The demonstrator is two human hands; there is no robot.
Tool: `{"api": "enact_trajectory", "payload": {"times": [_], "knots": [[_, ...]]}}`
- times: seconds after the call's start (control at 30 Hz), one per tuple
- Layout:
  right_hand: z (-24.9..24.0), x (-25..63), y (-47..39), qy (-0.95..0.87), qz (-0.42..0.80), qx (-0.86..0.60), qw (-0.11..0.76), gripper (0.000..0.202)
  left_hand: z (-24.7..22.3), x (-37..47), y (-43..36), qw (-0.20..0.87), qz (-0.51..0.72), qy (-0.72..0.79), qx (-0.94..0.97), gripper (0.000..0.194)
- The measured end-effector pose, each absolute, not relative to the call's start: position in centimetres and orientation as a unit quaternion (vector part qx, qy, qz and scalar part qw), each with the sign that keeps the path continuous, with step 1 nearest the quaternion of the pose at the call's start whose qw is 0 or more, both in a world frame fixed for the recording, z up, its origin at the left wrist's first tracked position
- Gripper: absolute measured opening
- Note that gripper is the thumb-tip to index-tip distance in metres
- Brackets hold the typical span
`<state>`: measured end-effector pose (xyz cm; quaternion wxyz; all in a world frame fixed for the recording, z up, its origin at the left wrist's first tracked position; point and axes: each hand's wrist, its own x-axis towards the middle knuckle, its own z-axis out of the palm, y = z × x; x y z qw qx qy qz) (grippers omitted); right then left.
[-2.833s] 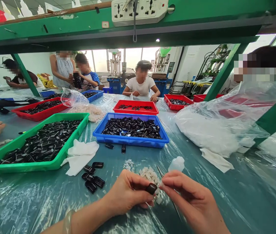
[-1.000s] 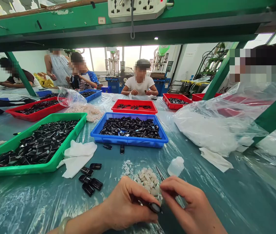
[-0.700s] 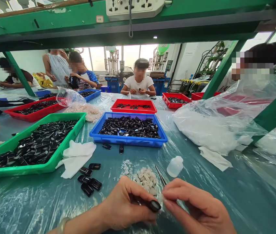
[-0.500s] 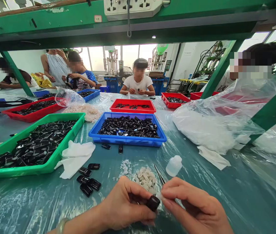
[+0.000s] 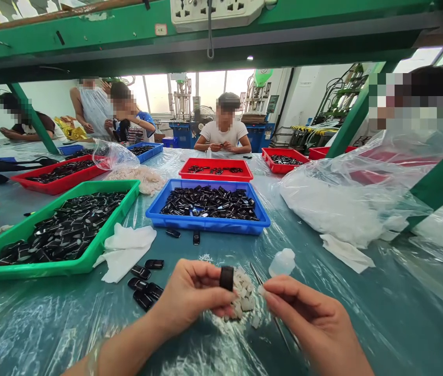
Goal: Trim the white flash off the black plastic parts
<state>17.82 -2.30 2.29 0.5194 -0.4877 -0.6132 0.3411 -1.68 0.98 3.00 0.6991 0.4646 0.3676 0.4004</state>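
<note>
Between the thumb and fingers of my left hand (image 5: 186,297) is a small glossy black plastic part (image 5: 226,278), held upright over a heap of off-white chips (image 5: 246,303). My right hand (image 5: 317,318) is closed in a pinch on a small white piece (image 5: 262,290), a short way right of the black part and apart from it. Metal tweezers (image 5: 255,272) lie on the table, partly behind the right fingers. Just beyond them a small translucent bottle (image 5: 283,262) stands. Several more black parts (image 5: 139,284) lie loose left of my left hand.
A blue tray (image 5: 209,224) of black parts is ahead, with a red tray (image 5: 215,176) behind it. At left are a green tray (image 5: 133,196) and a white cloth (image 5: 127,245). A clear plastic bag (image 5: 323,203) bulges at right. A green shelf beam (image 5: 107,47) crosses overhead; several people sit beyond.
My hands have drawn apart. The left one has risen and shifted left, turning the black part upright. The right fingers have moved up slightly, away from the part. The view has shifted a little.
</note>
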Motion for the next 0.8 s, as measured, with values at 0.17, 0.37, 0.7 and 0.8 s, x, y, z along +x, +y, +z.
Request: {"api": "enact_trajectory", "payload": {"times": [0.17,0.37,0.7,0.8], "knots": [[1.7,17.6,-2.4,-0.613,0.321,-0.495,0.526,0.006,4.6,-4.0,2.1,0.612,0.542,0.393,0.422,0.015],[1.2,17.4,-2.3,-0.631,0.315,-0.497,0.506,0.009,5.4,-5.0,2.4,0.564,0.596,0.400,0.407,0.017],[0.5,17.6,-2.2,-0.654,0.306,-0.486,0.492,0.008,5.6,-5.4,2.5,0.569,0.600,0.382,0.413,0.011],[0.6,17.6,-2.2,-0.652,0.309,-0.480,0.500,0.010,5.1,-4.6,2.2,0.577,0.570,0.391,0.435,0.011]]}}
